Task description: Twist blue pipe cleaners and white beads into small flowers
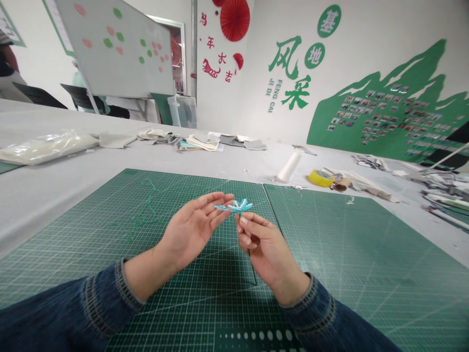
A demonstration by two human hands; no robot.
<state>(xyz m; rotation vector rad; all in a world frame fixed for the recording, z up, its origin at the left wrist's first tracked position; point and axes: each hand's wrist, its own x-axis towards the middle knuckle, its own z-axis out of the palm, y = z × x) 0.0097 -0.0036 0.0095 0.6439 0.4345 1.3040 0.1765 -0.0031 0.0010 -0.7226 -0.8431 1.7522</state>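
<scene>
A small blue and white flower (241, 205) on a thin dark stem stands upright over the green cutting mat. My right hand (266, 247) pinches that stem just below the petals, and the stem's lower end (253, 274) sticks out beneath the fingers. Beside the flower, my left hand (194, 227) is turned palm inward with its fingers stretched out. Its fingertips are close to a blue petal (221, 208) on the left side; whether they touch it I cannot tell. Loose green thread (146, 210) lies on the mat left of my hands.
Two green cutting mats (348, 244) cover the near table. Farther back are a white thread cone (290, 166), a yellow tape roll (320, 178), a cardboard tube (343, 184) and fabric scraps (201, 142). A plastic-wrapped bundle (51, 148) lies at the left. Behind stands a whiteboard (120, 58).
</scene>
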